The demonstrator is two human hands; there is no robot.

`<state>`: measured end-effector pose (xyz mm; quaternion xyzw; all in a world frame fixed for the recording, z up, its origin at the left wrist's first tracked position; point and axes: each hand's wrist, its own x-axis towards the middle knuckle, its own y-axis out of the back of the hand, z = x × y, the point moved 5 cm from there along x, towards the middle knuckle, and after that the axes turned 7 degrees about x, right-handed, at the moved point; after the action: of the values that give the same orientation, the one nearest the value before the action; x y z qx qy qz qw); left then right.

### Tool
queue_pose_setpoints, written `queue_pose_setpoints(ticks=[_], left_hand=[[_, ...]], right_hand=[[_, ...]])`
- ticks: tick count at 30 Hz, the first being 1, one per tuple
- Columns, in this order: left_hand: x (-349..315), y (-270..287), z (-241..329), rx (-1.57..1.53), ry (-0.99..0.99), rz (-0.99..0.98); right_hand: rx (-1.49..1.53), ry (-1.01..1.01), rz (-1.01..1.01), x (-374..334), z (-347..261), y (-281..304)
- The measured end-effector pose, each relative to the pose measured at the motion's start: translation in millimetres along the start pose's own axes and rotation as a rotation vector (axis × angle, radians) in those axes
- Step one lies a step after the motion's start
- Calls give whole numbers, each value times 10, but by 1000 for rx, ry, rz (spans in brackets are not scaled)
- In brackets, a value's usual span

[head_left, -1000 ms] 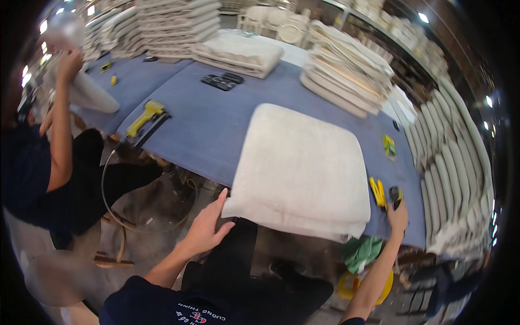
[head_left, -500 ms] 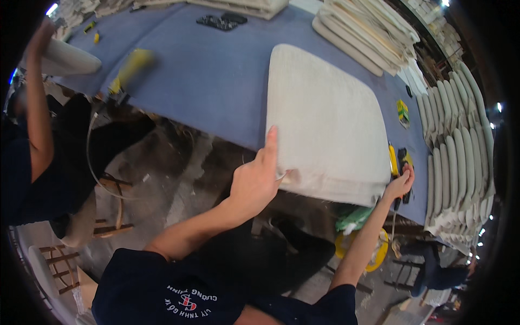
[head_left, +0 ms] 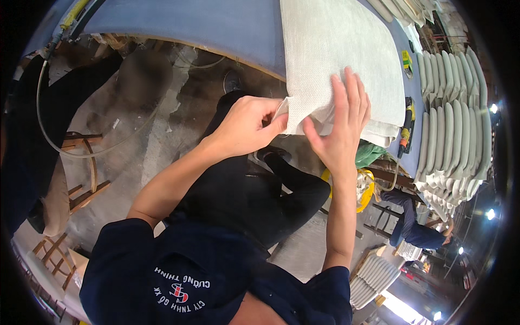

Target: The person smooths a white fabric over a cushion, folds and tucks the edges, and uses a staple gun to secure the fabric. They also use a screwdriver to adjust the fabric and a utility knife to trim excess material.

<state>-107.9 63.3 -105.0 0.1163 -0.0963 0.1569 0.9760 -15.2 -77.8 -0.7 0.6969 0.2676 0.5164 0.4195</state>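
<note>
A seat pad in cream woven fabric (head_left: 336, 49) lies on the blue table, its near edge hanging past the table's front. Loose cloth forms a folded flap at its near left corner. My left hand (head_left: 248, 125) pinches that flap between thumb and fingers. Fingers spread, my right hand (head_left: 342, 122) rests against the fabric just right of the corner, its thumb close to the flap. To the right of the pad lies a black and yellow tool (head_left: 406, 127) with a hose running down from it.
Behind the tool sits a small yellow-green box (head_left: 407, 64). Stacked pale pads (head_left: 455, 141) line the right side. Under the table edge are a green bag (head_left: 370, 154) and a yellow round item (head_left: 366, 190). A co-worker's dark-clad legs (head_left: 89, 81) and a hose (head_left: 40, 116) are at left.
My right hand has come from beside the tools onto the pad's near edge. My left hand has gone from pointing along the left side to pinching the corner cloth. The view has tilted downward.
</note>
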Motion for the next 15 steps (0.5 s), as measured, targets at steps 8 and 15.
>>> queue_pose_setpoints(ticks=[8,15], left_hand=[[-343,-30,28,296,-140,275],[-370,-18,60,326,-150,296]], right_hand=[[73,34,-49,41,59,-136],[315,44,197,-36,66,-104]])
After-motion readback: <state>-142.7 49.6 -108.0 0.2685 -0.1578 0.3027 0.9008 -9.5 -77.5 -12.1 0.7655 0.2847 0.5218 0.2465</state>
